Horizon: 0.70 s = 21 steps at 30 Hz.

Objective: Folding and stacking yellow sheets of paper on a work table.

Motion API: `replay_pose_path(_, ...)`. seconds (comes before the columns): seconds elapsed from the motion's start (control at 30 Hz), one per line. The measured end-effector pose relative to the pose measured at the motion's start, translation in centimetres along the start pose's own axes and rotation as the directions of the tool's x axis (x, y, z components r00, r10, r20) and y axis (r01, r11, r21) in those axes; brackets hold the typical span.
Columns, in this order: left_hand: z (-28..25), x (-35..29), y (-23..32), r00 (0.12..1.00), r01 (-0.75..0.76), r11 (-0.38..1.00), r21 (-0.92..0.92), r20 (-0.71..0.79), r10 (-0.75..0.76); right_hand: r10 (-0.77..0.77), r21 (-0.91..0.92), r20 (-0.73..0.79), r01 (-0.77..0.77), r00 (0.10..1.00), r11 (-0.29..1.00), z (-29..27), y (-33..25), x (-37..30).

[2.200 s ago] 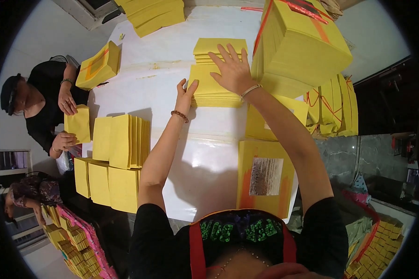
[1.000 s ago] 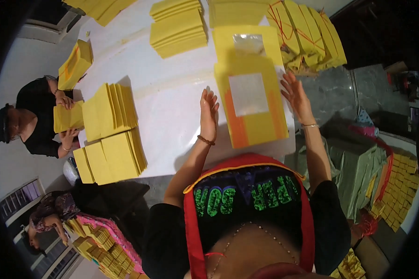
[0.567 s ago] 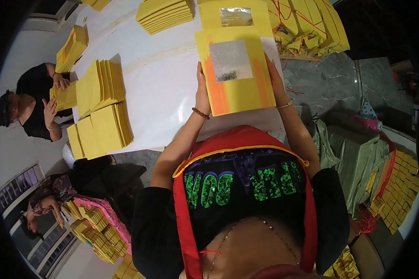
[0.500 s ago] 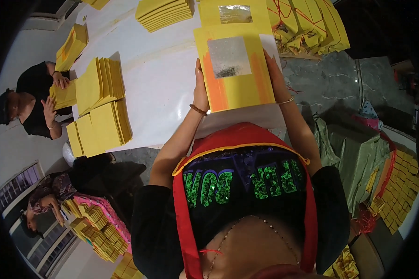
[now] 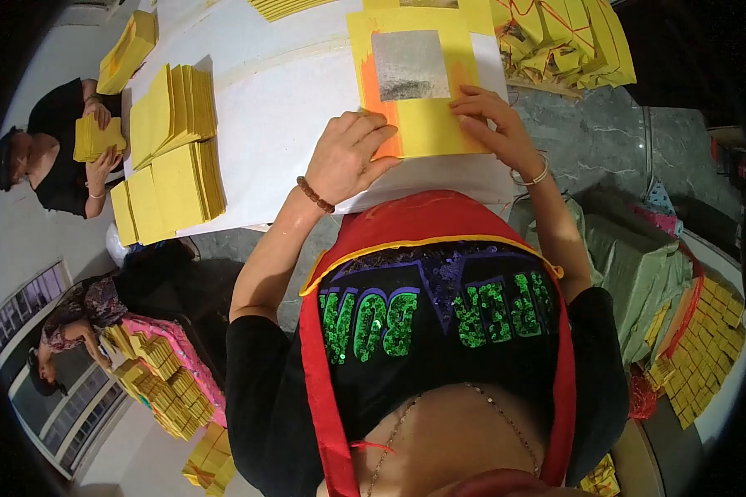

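Observation:
In front of me on the white table (image 5: 282,124) lies yellow paper (image 5: 428,128), bearing a silver foil square (image 5: 410,65) and orange bands down both sides. Whether it is one sheet or a thin stack I cannot tell. My left hand (image 5: 350,153) is at its near left corner, fingers bent together against the edge and thumb stretched along the near side. At the right edge is my right hand (image 5: 499,128), its fingers slightly apart and reaching over the paper. Beyond it, partly cut off by the frame, another yellow piece with foil shows.
Stacks of yellow paper (image 5: 174,116) stand along the table's left side, where a person (image 5: 66,149) holds a yellow bundle. Red-tied yellow bundles (image 5: 564,41) sit at the far right. Another person works lower left beside piled yellow packets (image 5: 166,373). Green wrapped goods (image 5: 630,265) stand right.
Both hands have moved from the paper's sides to nearer its front edge, the left one turning back-up with bent fingers. The person at left has lifted a yellow bundle.

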<state>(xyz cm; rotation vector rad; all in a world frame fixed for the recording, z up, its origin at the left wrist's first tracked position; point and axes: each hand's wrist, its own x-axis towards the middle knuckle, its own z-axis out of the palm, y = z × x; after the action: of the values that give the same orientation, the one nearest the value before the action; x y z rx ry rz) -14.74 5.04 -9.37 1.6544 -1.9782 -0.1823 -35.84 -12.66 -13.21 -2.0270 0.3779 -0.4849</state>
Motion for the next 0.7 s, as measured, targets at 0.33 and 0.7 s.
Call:
replay_pose_path(0.33, -1.0, 1.6, -1.2, 0.991, 0.113, 0.941, -0.318, 0.109, -0.082, 0.107, 0.225, -0.087, -0.085, 0.99, 0.971, 0.4, 0.2, -0.2)
replay_pose_path(0.7, -0.6, 2.3, -3.7, 0.868, 0.488, 0.628, -0.606, 0.415, -0.273, 0.097, 0.226, -0.116, -0.068, 0.989, 0.972, 0.9, 1.2, 0.0)
